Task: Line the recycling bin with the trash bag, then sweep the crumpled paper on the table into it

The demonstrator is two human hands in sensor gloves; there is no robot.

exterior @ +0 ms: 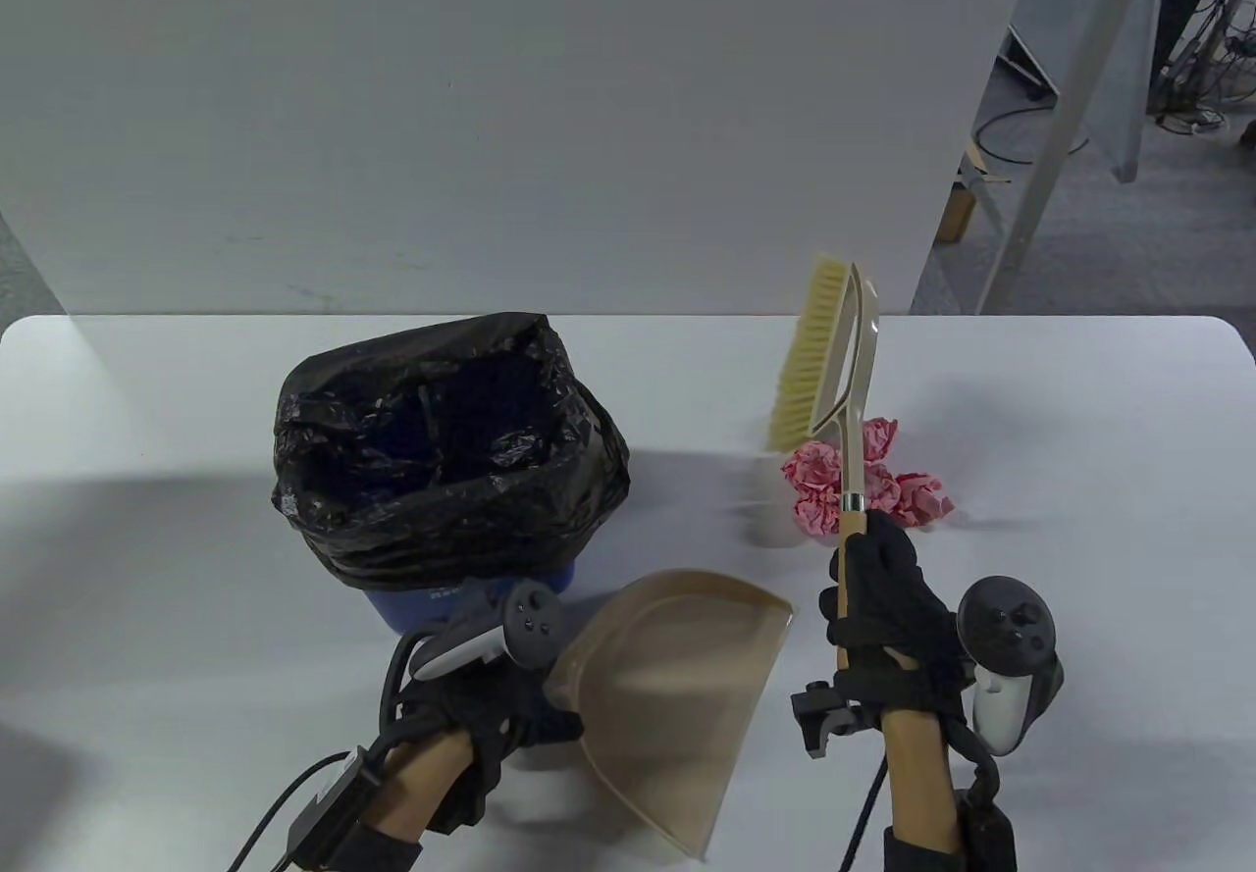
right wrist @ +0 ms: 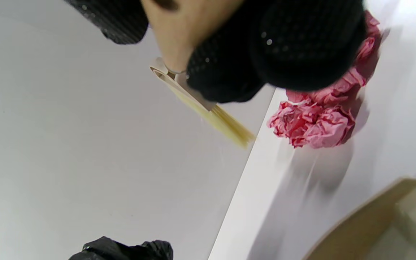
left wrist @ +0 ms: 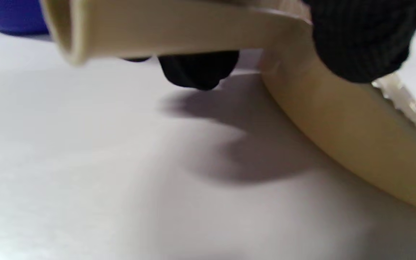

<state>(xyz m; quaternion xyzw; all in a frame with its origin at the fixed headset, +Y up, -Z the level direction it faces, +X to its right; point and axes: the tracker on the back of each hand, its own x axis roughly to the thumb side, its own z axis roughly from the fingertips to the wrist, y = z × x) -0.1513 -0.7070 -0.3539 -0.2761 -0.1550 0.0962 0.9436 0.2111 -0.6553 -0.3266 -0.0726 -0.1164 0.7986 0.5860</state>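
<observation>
While the right hand [exterior: 878, 597] grips the brush [exterior: 829, 362] by its wooden handle, the left hand [exterior: 491, 715] holds the dustpan [exterior: 677, 695] by its handle.

Bristles point left and hang above the table [exterior: 1079, 421], with the crumpled paper [exterior: 868, 485], a cluster of pink balls, lying just behind the right hand and under the brush's stem. Left of the dustpan stands the blue recycling bin [exterior: 471, 602], already lined with the black trash bag [exterior: 442, 450], whose mouth is open. In the left wrist view, gloved fingers [left wrist: 359, 39] curl over the dustpan's rim.
</observation>
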